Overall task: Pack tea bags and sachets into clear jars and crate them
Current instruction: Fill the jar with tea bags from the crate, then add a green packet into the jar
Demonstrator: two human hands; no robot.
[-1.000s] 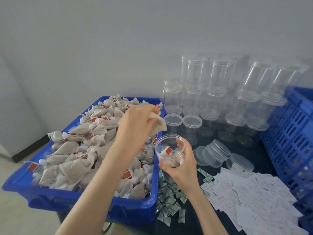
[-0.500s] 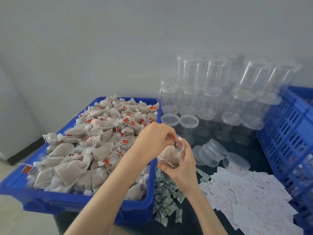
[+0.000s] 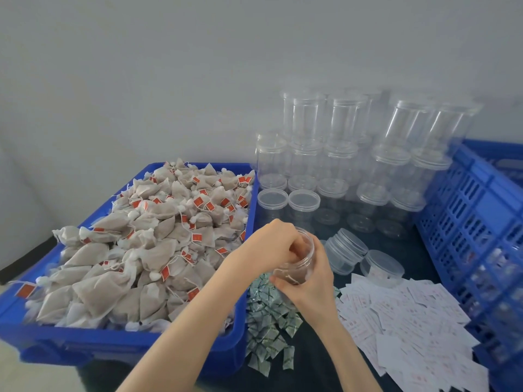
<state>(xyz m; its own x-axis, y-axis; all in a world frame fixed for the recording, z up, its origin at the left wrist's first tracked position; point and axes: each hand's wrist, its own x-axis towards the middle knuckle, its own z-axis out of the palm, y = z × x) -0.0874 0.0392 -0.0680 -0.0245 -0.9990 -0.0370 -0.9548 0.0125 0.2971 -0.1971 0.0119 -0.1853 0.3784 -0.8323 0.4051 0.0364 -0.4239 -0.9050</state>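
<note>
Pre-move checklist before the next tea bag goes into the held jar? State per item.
1. Jar held securely: ok, right hand wraps its lower wall.
2. Left hand out of the jar mouth: not ok, its fingers are curled at the opening.
3. Last bag released: cannot tell, the left hand hides the mouth.
4. Tea bag supply: ok, blue bin is heaped with tea bags.
5. Sachets within reach: ok, green sachets lie below the jar.
6. Jar full: cannot tell; brown contents show through its wall.
</note>
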